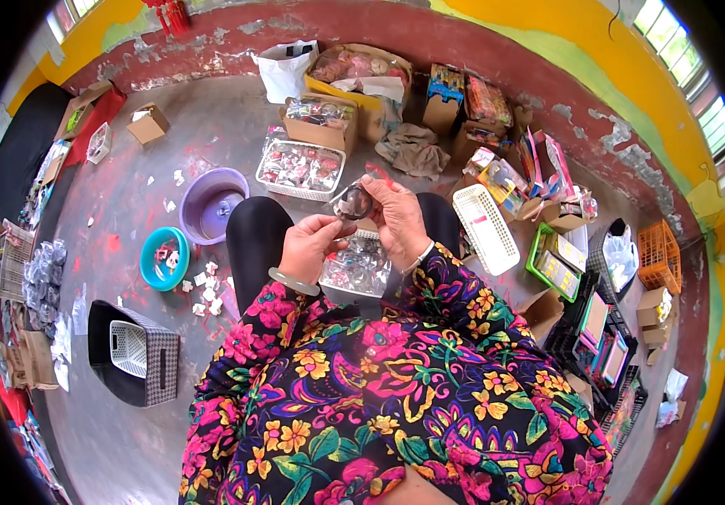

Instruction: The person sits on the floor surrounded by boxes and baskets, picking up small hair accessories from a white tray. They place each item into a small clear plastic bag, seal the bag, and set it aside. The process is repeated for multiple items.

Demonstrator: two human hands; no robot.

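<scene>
Item held: small clear packet [354,203], glossy, contents dark and too small to make out. It sits above the lap tray [361,268], pinched between both hands.

Left hand [310,244]: fingers closed on the packet's lower left edge; pale green bangle [292,282] on the wrist.

Right hand [398,220]: fingers curled over the packet's top and right side, hiding part of it; thin bracelet at the wrist, partly covered by the floral sleeve [463,311].

Lap tray: holds a heap of similar clear packets; its near edge is cut off by the sleeves and its outline is hard to trace.

Beyond the lap tray: white mesh basket [299,171] of reddish packed goods; behind that, cardboard boxes [320,122] with mixed stock, details blurred.

Left of the lap tray: purple basin [211,204], teal bowl [164,258] with small pieces inside, scattered white scraps on the floor [152,151], and a checked bin [135,353] holding a white basket.

Right of the lap tray: upturned white perforated tray [485,229], green tray [556,263], orange crate [659,255]; goods there are crowded and bent by the lens rim.
</scene>
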